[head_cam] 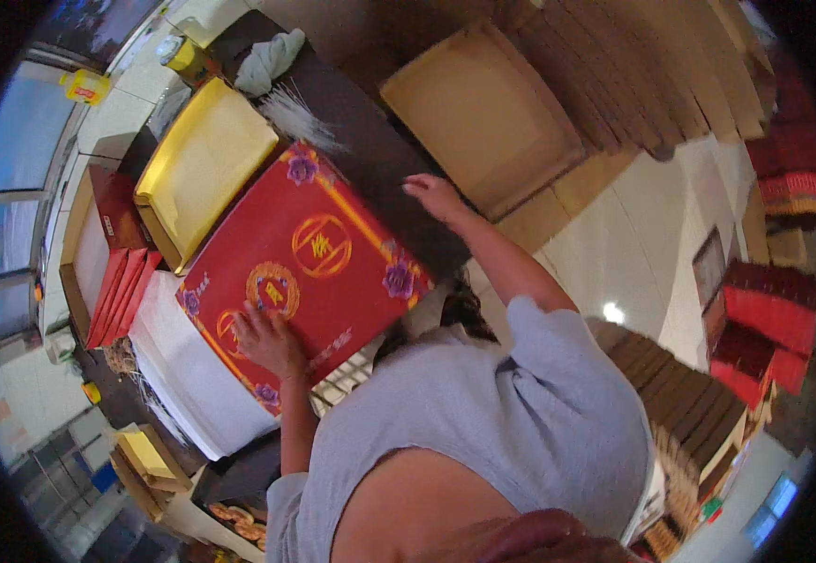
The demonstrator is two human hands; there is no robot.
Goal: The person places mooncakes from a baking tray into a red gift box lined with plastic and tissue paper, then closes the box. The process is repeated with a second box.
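A large red printed cardboard box or lid [352, 295] lies in front of me, with gold emblems and purple flowers at its corners. My left hand [267, 341] rests on its top, fingers spread, near the left side. Off to the right, my right hand [436, 197] reaches over the dark table [387, 169]; its fingers extend and nothing shows in them. Beyond the red box stands a gold-lined box [211, 162]. White sheets [197, 373] are stacked at the left, partly under the red box. Several red packets [123, 288] lean beside them.
An open brown cardboard box [485, 127] stands to the right of the table, beside a row of stacked brown cardboard [612, 70]. White strips [299, 116] and a pale cloth [271, 62] lie at the table's far end. More red boxes [767, 302] stand at far right.
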